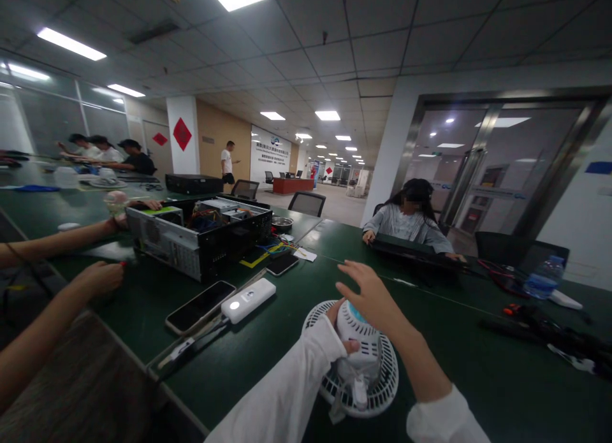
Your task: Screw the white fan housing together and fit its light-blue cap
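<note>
Closest to the wearer, a small white fan (358, 360) with a round ribbed grille sits at the near edge of the dark green table (478, 392), though I can't tell whether its grille rests on the tabletop. The left hand (342, 331), in a white sleeve (282, 385), curls its fingers around the fan's body. The right hand (368, 296) is raised just over the fan's top, its fingers spread wide and gripping nothing; whether it touches the fan is hard to tell.

To the left lie a white power bank (248, 301) with a lit button, and beside it a black smartphone (201, 306). Further left, a co-worker's forearms reach in; one loose fist (99, 278) sits near a small red-tipped item (123, 262), and another hand (117, 223) is at the near side of an open desktop computer case (201, 236). Coloured wires (275, 248) and a second phone (282, 263) lie just past the case.

On the right stand a clear water bottle (545, 277) and a tangle of black cables (540, 322). Across the table, a seated person in grey (406, 223) rests both hands by a black laptop (411, 252). Far beyond, others sit at the table's left end, and one person stands near a red reception desk (292, 185).
</note>
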The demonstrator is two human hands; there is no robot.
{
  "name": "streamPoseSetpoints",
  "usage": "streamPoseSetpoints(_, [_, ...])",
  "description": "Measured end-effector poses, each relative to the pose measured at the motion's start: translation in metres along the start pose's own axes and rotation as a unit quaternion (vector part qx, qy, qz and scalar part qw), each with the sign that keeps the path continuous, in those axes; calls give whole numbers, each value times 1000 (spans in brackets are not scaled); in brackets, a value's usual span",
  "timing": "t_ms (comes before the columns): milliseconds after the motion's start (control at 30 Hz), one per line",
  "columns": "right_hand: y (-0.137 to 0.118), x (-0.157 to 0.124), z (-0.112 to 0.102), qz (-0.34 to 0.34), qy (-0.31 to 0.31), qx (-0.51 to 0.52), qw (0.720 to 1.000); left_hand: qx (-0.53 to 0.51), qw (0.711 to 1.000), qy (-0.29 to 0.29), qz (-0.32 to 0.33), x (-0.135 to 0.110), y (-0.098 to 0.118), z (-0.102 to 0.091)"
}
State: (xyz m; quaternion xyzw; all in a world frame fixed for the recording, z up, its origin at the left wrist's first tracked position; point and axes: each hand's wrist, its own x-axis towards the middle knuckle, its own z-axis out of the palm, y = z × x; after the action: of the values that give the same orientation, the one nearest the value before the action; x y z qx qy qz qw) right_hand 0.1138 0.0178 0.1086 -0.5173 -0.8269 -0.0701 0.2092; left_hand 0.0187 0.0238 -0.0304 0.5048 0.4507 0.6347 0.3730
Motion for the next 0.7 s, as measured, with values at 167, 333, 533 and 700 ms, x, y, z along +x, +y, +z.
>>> streamPoseSetpoints(167, [5,-37,9,44,-94,82,991,-17,984,-169,48,3,4,-15])
streamPoseSetpoints(333, [11,-40,3,43,-76,76,993,-46,975,-204,79,4,2,-17])
streamPoseSetpoints(533, [24,-41,-6,37,-96,84,991,-24,969,-245,37,8,-7,-15])
streamPoseSetpoints(700, [27,-44,-15,29,-131,115,984,-23,969,-244,18,8,-11,-17])
